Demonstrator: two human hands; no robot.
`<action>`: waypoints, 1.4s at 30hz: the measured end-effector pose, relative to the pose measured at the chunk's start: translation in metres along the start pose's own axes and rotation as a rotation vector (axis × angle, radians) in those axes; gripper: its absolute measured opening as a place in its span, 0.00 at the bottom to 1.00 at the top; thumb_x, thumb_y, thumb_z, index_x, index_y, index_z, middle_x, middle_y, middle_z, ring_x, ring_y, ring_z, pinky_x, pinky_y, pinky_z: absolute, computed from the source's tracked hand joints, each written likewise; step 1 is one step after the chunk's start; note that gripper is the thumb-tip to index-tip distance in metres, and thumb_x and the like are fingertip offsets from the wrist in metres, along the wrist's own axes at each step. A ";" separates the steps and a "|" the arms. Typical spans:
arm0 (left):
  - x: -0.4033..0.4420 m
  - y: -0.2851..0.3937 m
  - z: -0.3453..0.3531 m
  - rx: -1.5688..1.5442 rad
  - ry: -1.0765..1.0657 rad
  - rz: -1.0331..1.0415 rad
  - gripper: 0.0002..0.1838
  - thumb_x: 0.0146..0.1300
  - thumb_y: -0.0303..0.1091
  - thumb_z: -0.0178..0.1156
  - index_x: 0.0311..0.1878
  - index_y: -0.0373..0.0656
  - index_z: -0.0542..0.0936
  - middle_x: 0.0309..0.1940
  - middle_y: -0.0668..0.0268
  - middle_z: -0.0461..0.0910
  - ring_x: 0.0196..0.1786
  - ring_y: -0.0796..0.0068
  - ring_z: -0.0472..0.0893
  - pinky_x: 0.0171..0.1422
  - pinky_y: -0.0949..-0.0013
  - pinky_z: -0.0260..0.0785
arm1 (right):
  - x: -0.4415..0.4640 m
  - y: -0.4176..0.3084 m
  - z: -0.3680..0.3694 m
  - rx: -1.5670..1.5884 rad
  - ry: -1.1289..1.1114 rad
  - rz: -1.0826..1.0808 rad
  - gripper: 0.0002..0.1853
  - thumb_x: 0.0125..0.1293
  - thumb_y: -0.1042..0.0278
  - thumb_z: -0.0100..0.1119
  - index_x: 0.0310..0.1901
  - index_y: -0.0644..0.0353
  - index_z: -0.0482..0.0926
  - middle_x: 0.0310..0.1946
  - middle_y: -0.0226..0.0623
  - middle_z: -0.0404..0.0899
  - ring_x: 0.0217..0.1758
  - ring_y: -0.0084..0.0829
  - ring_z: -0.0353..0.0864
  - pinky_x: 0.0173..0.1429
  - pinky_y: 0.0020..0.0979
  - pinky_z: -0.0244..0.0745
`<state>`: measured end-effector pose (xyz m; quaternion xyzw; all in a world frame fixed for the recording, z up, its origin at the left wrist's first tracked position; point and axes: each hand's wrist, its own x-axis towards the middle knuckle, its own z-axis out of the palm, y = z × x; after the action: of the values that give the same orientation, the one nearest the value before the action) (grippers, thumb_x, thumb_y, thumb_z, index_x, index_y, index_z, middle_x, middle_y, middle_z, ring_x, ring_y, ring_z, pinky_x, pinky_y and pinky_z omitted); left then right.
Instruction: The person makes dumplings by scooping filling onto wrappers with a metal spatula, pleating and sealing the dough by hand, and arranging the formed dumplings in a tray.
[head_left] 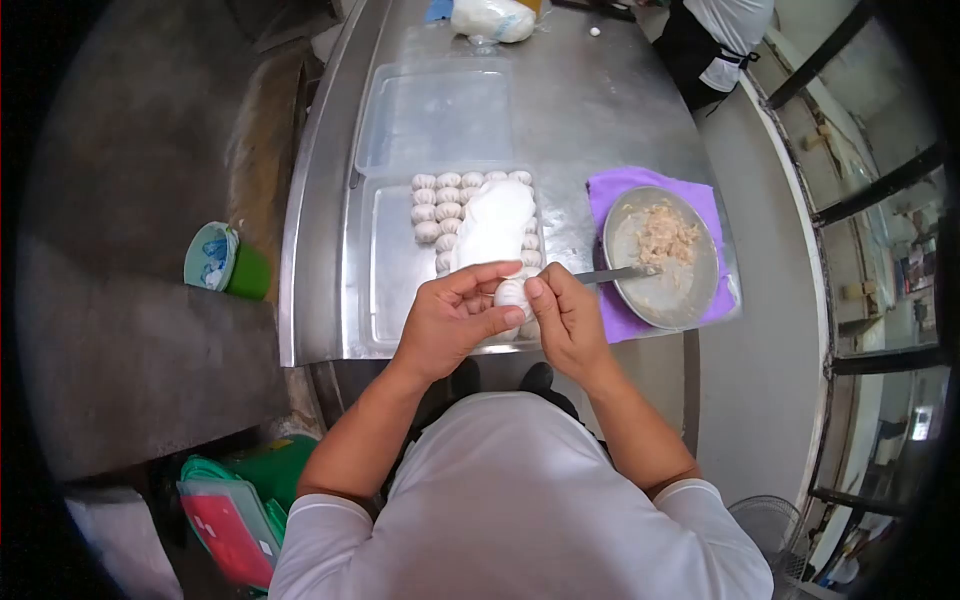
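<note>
A round, white, pleated dumpling (511, 294) sits between both hands: the left hand (445, 318) pinches it with curved thumb and fingers, the right hand (570, 318) pinches its opposite edge (a flat metal blade (610, 275) juts from that same fist). Beneath lies a translucent plastic tray (388, 265) of ridged dumplings (425, 212). Right of it, lumpy filling (665, 235) fills part of a metal bowl (660, 305) on purple cloth (605, 190). The steel table (590, 120) gleams dully; a green bin (248, 272) stands left.
</note>
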<state>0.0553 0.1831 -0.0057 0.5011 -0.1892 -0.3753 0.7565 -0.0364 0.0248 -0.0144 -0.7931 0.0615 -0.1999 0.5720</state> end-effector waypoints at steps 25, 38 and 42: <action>0.019 -0.012 -0.129 0.945 0.524 0.086 0.14 0.56 0.24 0.72 0.47 0.39 0.84 0.37 0.56 0.82 0.38 0.59 0.85 0.47 0.60 0.77 | 0.137 0.069 0.082 -0.637 -0.314 -0.118 0.06 0.58 0.72 0.70 0.37 0.58 0.85 0.37 0.43 0.82 0.45 0.48 0.77 0.50 0.43 0.75; 0.036 -0.035 -0.141 1.099 0.404 0.237 0.17 0.57 0.23 0.71 0.51 0.42 0.84 0.41 0.56 0.82 0.42 0.54 0.84 0.49 0.57 0.76 | 0.180 0.085 0.110 -0.727 -0.554 -0.171 0.09 0.56 0.64 0.73 0.35 0.57 0.85 0.38 0.44 0.84 0.46 0.50 0.80 0.51 0.47 0.77; 0.046 -0.046 -0.135 1.115 0.407 0.247 0.19 0.57 0.23 0.71 0.53 0.43 0.84 0.43 0.56 0.81 0.45 0.54 0.83 0.52 0.56 0.75 | 0.181 0.089 0.105 -0.692 -0.533 -0.191 0.09 0.57 0.66 0.72 0.37 0.60 0.85 0.34 0.48 0.84 0.43 0.51 0.82 0.48 0.48 0.77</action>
<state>0.1574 0.2215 -0.1089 0.8580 -0.2657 -0.0257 0.4389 0.1810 0.0281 -0.0802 -0.9638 -0.0983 -0.0079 0.2477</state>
